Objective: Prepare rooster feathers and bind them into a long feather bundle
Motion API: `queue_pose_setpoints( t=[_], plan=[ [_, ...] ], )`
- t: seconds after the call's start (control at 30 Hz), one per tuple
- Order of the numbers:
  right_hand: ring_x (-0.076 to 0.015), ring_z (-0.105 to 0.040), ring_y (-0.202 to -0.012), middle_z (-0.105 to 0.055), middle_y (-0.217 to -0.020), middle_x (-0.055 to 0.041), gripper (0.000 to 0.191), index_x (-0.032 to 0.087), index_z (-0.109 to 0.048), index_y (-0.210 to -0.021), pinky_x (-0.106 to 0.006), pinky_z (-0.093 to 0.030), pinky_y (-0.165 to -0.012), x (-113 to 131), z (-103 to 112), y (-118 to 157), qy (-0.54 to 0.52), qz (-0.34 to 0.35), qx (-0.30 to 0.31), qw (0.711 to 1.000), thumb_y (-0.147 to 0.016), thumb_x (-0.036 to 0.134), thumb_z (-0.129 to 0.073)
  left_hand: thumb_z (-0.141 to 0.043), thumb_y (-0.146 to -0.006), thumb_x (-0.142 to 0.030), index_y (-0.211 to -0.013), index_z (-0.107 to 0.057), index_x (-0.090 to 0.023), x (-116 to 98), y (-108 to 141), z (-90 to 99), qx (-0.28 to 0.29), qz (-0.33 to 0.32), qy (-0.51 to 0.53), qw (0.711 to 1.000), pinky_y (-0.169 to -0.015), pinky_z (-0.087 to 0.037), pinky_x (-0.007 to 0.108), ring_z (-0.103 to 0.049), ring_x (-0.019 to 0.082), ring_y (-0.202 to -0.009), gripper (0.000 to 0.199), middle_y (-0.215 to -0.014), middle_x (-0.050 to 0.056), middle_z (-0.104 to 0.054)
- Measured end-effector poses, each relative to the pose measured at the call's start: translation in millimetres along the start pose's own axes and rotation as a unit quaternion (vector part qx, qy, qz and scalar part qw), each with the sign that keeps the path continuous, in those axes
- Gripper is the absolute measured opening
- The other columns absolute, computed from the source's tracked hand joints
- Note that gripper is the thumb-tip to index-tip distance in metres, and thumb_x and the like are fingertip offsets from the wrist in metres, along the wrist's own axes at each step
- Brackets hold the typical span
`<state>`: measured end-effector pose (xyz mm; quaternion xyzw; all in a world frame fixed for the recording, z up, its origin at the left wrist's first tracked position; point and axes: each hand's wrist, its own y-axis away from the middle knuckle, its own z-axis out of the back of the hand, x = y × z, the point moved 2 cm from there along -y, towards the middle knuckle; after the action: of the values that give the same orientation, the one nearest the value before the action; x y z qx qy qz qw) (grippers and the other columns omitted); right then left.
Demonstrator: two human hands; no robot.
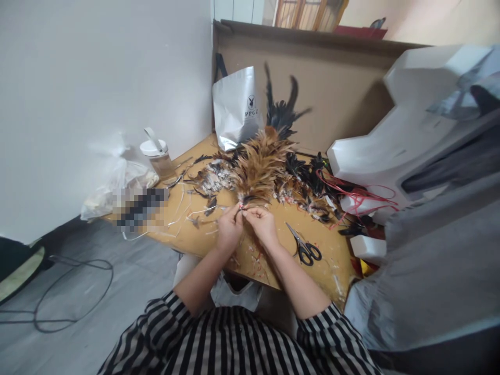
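A large bundle of brown feathers (260,159), with long dark plumes (282,112) at its far end, extends away from my hands over the table. My left hand (229,225) pinches the bundle's near end, and my right hand (261,223) is closed right beside it, fingertips almost touching. Something small and reddish-white shows between the fingertips, too small to make out. Black-handled scissors (304,246) lie to the right of my right hand, blades pointing away and slightly left. Loose feather clumps (214,178) lie left of the bundle, and more brown feathers (308,200) lie right of it.
Scraps litter the wooden table (183,234). A silver bag (236,109) stands behind the feathers. At left are a lidded bottle (162,164) and a plastic bag (117,182). Red cords (363,195) hang over white foam (363,151) at right. A cable (74,265) loops across the floor.
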<state>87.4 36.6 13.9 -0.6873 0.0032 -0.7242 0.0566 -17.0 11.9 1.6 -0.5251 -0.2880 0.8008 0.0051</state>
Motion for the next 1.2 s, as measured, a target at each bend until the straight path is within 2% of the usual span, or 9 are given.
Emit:
queue_pose_setpoints(
  t=[0.23,0.4,0.53,0.63,0.7,0.8,0.9,1.07,1.2],
  plan=[
    [-0.008,-0.037,-0.047,-0.052,-0.053,0.0019,0.027,0.015,-0.061,-0.063,-0.022,-0.03,-0.046,-4.8,3.8,-1.3,-0.035,-0.033,-0.024,0.999,-0.058,0.041,-0.068,-0.044,-0.079,-0.015,-0.125,-0.052,-0.017,-12.6,18.3,-3.9,0.014,-0.052,-0.018,0.998,-0.089,-0.039,0.037,-0.051,0.024,-0.096,0.047,-0.097,0.013,-0.055],
    [-0.0075,-0.038,-0.046,-0.052,-0.052,0.0026,0.027,0.015,-0.059,-0.062,-0.021,-0.03,-0.046,-2.7,6.3,-0.3,-0.06,-0.051,-0.024,0.997,-0.057,0.04,-0.068,-0.045,-0.08,-0.018,-0.122,-0.053,-0.015,-21.1,21.8,-2.0,0.028,-0.05,0.035,0.998,-0.091,-0.038,0.038,-0.049,0.022,-0.099,0.043,-0.102,0.013,-0.054],
    [-0.0088,-0.045,-0.049,-0.056,-0.055,0.0015,0.025,0.016,-0.058,-0.062,-0.022,-0.037,-0.049,-2.7,5.0,0.9,-0.106,-0.054,-0.024,0.993,-0.056,0.038,-0.069,-0.056,-0.077,-0.029,-0.1,-0.065,-0.018,-14.2,13.6,-2.4,0.002,0.067,0.171,0.983,-0.084,-0.042,0.033,-0.054,0.02,-0.091,0.027,-0.095,0.01,-0.06],
    [-0.0109,-0.05,-0.048,-0.058,-0.055,0.0009,0.025,0.017,-0.058,-0.063,-0.025,-0.042,-0.05,-7.0,2.3,1.2,-0.148,-0.066,-0.002,0.987,-0.056,0.037,-0.07,-0.065,-0.068,-0.036,-0.088,-0.064,-0.015,-4.1,6.8,-7.8,0.021,0.219,0.31,0.925,-0.058,-0.044,0.025,-0.055,0.014,-0.066,0.029,-0.077,0.006,-0.062],
    [-0.0121,-0.051,-0.045,-0.057,-0.052,0.0014,0.026,0.017,-0.058,-0.065,-0.026,-0.043,-0.049,-10.7,1.2,0.6,-0.163,-0.074,0.026,0.983,-0.057,0.038,-0.07,-0.066,-0.066,-0.04,-0.083,-0.064,-0.013,-2.6,4.5,-10.2,0.062,0.265,0.362,0.892,-0.048,-0.037,0.02,-0.049,0.01,-0.053,0.032,-0.065,0.002,-0.058],
    [-0.0128,-0.053,-0.047,-0.059,-0.052,0.0009,0.027,0.017,-0.059,-0.064,-0.027,-0.044,-0.053,-14.8,2.6,-1.5,-0.152,-0.071,0.05,0.984,-0.057,0.039,-0.071,-0.066,-0.066,-0.042,-0.073,-0.062,-0.011,-5.7,4.1,-8.4,0.104,0.271,0.399,0.87,-0.041,-0.026,0.017,-0.038,0.005,-0.045,0.032,-0.055,-0.001,-0.051],
    [-0.0127,-0.056,-0.055,-0.063,-0.059,-0.0013,0.026,0.016,-0.062,-0.062,-0.027,-0.045,-0.062,-15.4,5.8,-4.1,-0.148,-0.066,0.059,0.985,-0.054,0.037,-0.073,-0.069,-0.063,-0.041,-0.069,-0.061,-0.011,-6.4,5.1,-4.7,0.106,0.278,0.398,0.868,-0.038,-0.018,0.016,-0.032,0.003,-0.042,0.032,-0.054,-0.003,-0.046],
    [-0.0127,-0.055,-0.06,-0.064,-0.063,-0.002,0.024,0.016,-0.064,-0.063,-0.026,-0.043,-0.064,-9.3,7.1,-5.5,-0.141,-0.072,0.087,0.984,-0.055,0.037,-0.07,-0.07,-0.062,-0.039,-0.073,-0.062,-0.012,-0.5,5.9,-3.3,0.066,0.295,0.362,0.882,-0.037,-0.017,0.016,-0.031,0.003,-0.04,0.03,-0.052,-0.004,-0.046],
    [-0.0105,-0.048,-0.053,-0.06,-0.057,-0.0003,0.022,0.017,-0.058,-0.057,-0.022,-0.037,-0.053,-1.7,5.7,-1.0,-0.066,-0.034,0.049,0.996,-0.058,0.037,-0.065,-0.071,-0.059,-0.04,-0.066,-0.06,-0.012,-1.3,6.0,-3.6,0.034,0.304,0.35,0.885,-0.038,-0.016,0.017,-0.028,0.002,-0.038,0.03,-0.046,-0.006,-0.043]
  ],
)
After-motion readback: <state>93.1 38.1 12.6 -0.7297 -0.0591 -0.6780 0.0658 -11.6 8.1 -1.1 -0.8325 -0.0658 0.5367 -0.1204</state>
